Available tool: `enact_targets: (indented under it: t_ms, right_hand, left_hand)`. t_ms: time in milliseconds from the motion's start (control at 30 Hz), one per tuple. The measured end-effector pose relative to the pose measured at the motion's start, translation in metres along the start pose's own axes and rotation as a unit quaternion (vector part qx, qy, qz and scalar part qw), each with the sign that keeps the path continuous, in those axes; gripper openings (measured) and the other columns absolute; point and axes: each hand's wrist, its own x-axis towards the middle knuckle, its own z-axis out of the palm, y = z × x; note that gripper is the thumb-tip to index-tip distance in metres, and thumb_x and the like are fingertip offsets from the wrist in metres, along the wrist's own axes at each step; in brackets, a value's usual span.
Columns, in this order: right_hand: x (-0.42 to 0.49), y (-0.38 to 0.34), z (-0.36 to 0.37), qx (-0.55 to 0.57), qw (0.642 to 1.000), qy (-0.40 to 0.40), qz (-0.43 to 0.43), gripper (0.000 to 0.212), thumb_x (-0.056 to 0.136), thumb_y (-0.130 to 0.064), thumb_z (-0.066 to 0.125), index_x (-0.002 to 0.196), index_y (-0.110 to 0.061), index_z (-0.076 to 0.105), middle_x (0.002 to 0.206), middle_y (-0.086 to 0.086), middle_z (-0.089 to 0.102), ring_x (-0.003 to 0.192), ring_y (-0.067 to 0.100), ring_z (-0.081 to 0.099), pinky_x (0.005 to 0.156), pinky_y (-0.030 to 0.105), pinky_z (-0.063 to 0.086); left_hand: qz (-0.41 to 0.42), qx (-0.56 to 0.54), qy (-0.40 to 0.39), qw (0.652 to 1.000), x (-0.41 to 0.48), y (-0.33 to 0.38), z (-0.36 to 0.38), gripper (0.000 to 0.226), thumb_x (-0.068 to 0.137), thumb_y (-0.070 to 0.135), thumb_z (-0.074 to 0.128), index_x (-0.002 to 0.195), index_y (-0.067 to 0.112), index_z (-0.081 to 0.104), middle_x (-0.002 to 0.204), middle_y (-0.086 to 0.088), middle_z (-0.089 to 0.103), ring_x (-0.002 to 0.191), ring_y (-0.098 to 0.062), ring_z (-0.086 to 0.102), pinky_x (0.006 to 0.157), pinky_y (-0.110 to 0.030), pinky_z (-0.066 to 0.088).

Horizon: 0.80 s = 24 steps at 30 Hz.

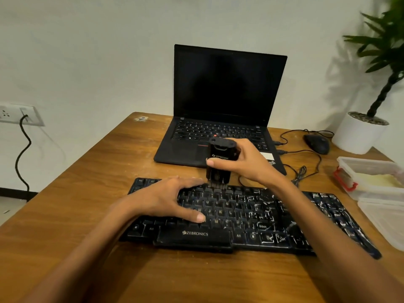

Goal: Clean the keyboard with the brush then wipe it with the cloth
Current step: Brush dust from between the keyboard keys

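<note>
Keyboard (251, 217) sat flat on the desk (109, 162), just in front of the laptop (227, 84), w/ white streaky gunk all over its right half. Right hand (247, 162) was wrapped round the brush (219, 162): thumb across the front, fingers curled behind it, bristles down on the top key row abt mid-board. Left hand (170, 200) lay on the left half w/ fingers spread and straight and the thumb near the M key. It was gripping nothing, prob just pinning the board.

What could go wrong from there, imo:
- The brush was working the far edge, right by the laptop, so a flick away from the body would dump the crud onto the laptop's keys.
- Leaning on it too hard could snag a keycap and pop it.
- Keys under the left palm would get skipped unless that hand shifted, but lifting it might let the board slide.

Hard to see:
- Bristles were a blur, so I couldn't tell how deep they sat btwn the keys.
- Right forearm covered part of the board.
- No cloth I could ID. There was smth pale yellow in the tub (360, 162) at the right edge, but the tub was cut off by the frame, so no idea.
</note>
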Motion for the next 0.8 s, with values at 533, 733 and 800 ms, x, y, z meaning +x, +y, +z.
enact_targets:
  t_ms: [533, 733, 800]
  right_hand:
    - [-0.054, -0.02, 0.006, -0.021, 0.998, -0.05, 0.039, 0.021, 0.075, -0.025, 0.074, 0.092, -0.02, 0.063, 0.086, -0.006, 0.069, 0.084, 0.007, 0.064, 0.073, 0.023, 0.052]
    - [-0.043, -0.038, 0.003, -0.065, 0.995, -0.078, 0.003, 0.021, 0.076, -0.025, 0.073, 0.095, -0.019, 0.064, 0.09, -0.002, 0.068, 0.084, 0.008, 0.063, 0.077, 0.024, 0.052]
    - [-0.044, -0.032, 0.017, -0.052, 0.996, -0.078, -0.003, 0.028, 0.076, -0.026, 0.073, 0.1, -0.014, 0.064, 0.094, 0.0, 0.069, 0.088, 0.011, 0.064, 0.081, 0.033, 0.052]
  left_hand:
    - [0.018, 0.058, -0.036, 0.998, -0.008, -0.012, 0.008, 0.109, 0.053, 0.082, 0.058, 0.143, 0.044, 0.01, 0.149, 0.026, -0.002, 0.139, -0.007, -0.011, 0.116, -0.043, -0.005]
    - [0.008, 0.042, -0.045, 0.998, -0.01, -0.007, 0.006, 0.111, 0.046, 0.082, 0.057, 0.141, 0.045, 0.013, 0.145, 0.027, -0.001, 0.133, -0.005, -0.014, 0.114, -0.038, -0.007]
    - [0.013, 0.036, -0.039, 0.998, -0.01, -0.007, 0.008, 0.1, 0.05, 0.08, 0.059, 0.137, 0.048, 0.021, 0.147, 0.025, 0.005, 0.134, -0.005, -0.011, 0.114, -0.037, -0.008]
